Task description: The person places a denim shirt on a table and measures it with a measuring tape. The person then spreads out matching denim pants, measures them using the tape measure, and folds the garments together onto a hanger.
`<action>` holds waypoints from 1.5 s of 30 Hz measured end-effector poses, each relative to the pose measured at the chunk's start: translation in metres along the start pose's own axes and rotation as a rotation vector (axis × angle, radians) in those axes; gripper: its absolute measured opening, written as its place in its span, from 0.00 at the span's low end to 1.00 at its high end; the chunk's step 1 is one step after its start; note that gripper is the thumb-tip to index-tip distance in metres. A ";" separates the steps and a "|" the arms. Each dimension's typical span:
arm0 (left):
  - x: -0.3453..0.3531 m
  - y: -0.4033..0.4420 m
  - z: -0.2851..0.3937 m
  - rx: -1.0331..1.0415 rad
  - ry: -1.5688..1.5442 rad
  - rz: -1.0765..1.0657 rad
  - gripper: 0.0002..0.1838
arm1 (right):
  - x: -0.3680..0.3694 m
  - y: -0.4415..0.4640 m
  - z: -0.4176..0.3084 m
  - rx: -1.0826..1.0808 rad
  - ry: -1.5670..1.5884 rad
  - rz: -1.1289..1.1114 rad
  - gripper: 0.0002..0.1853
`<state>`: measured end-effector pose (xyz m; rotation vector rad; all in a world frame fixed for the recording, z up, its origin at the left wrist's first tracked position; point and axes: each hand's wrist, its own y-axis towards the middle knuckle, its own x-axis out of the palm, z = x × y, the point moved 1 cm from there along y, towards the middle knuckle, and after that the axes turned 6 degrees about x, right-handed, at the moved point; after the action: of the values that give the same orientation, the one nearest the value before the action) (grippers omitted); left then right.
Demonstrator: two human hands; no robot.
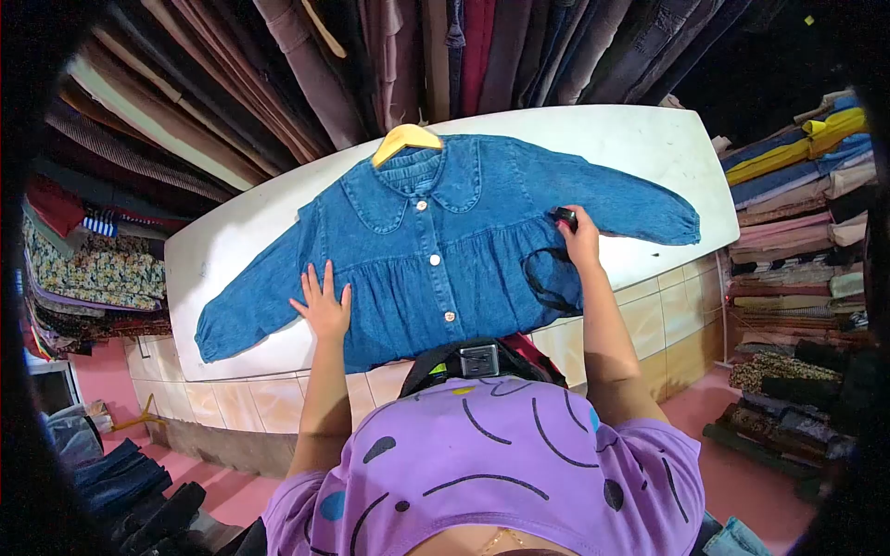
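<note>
A blue denim blouse [389, 246] with a wide round collar and white buttons lies face up on a white board, its sleeves spread to both sides. A light wooden hanger [408, 142] shows at its neck. My left hand [324, 301] rests flat on the blouse near the left armhole, fingers spread. On the right side of the chest, my right hand [581, 239] is closed around a small black object [563, 217] with a bit of red. A black strap loop [528, 278] hangs below that hand over the gathered fabric. The object's exact kind is unclear.
The white board [649, 148] stands against rows of hanging trousers [408, 65]. Folded clothes are stacked at the right [788, 222] and left [93, 269]. Dark garments [125, 482] lie at the lower left, above a pink floor [236, 486]. A black waist bag [445, 366] sits at my waist.
</note>
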<state>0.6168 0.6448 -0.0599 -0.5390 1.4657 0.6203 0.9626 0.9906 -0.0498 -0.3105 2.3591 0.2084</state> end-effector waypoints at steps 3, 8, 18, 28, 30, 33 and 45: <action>-0.001 -0.003 0.005 -0.016 0.002 0.009 0.34 | -0.012 0.010 0.005 0.131 0.050 -0.126 0.17; -0.001 -0.004 -0.007 -0.047 0.019 -0.063 0.33 | -0.040 0.036 0.043 0.191 0.147 0.031 0.20; -0.008 0.006 0.011 -0.186 0.027 -0.202 0.32 | -0.175 0.126 0.210 0.284 -0.127 0.261 0.17; -0.034 0.041 0.120 0.036 -0.130 0.318 0.31 | -0.199 0.169 0.234 0.451 0.116 0.356 0.14; -0.053 0.072 0.175 0.215 -0.364 0.362 0.24 | -0.169 0.164 0.165 0.271 0.307 0.241 0.15; -0.049 0.116 0.237 0.333 -0.786 0.147 0.16 | -0.101 0.142 0.043 0.157 0.377 -0.137 0.16; -0.016 0.184 0.277 -0.447 -1.784 -0.489 0.11 | 0.044 0.118 -0.118 -0.340 0.053 -0.356 0.14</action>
<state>0.6960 0.9664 -0.0255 -0.3994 -0.4869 0.6770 0.8207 1.0682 0.0113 -0.8987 2.2670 0.4331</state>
